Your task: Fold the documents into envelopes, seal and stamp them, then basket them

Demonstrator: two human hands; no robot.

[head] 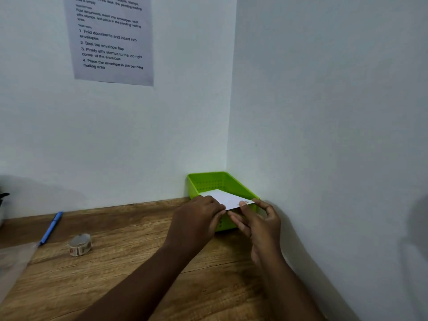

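Wooden desk (120, 281) planks run along two pale walls that meet in a corner, and a printed instruction sheet (111, 40) hangs on the left wall. Both bare forearms reach forward from the lower edge toward that corner, the left one crossing the desk diagonally, the right one running close along the right wall. A green perforated basket (209, 181) sits on the desk pushed into the corner. Over its near rim the two hands hold a white envelope (225, 198), which tilts with its far end inside the basket. The left hand (199, 218) is seen from the back, knuckles up, its fingers curled onto the envelope's near left edge. The right hand (259, 221) pinches the near right corner, thumb on top beside a small brownish mark there, the other fingers bent beneath and behind. Well to the left a roll of stamps (80, 245) lies on the desk, and a blue pen (51, 228) lies beyond it, near the left wall.
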